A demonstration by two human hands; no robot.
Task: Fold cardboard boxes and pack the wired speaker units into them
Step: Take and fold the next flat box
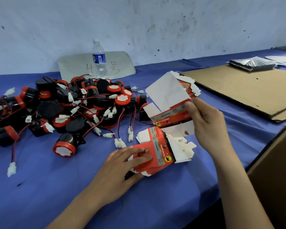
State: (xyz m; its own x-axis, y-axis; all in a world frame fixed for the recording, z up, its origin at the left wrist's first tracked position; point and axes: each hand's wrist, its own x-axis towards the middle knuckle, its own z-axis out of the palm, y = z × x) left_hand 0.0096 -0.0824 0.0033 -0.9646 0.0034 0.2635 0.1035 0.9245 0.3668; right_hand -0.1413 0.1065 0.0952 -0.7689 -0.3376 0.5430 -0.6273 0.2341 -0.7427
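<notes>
While the left hand (120, 167) presses flat on stacked red cardboard blanks (153, 141), the right hand (208, 124) pinches an unfolded blank (165, 93).
White-backed, held at centre right.

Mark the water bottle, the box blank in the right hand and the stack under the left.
Water bottle (99, 58): head view, blue label.
Box blank (167, 91): head view, white inner panel.
Stack (151, 138): head view, red top face.

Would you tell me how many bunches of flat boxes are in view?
2: a lower bunch on the cloth under the left hand, a raised bunch in the right hand. Others may be hidden.
</notes>
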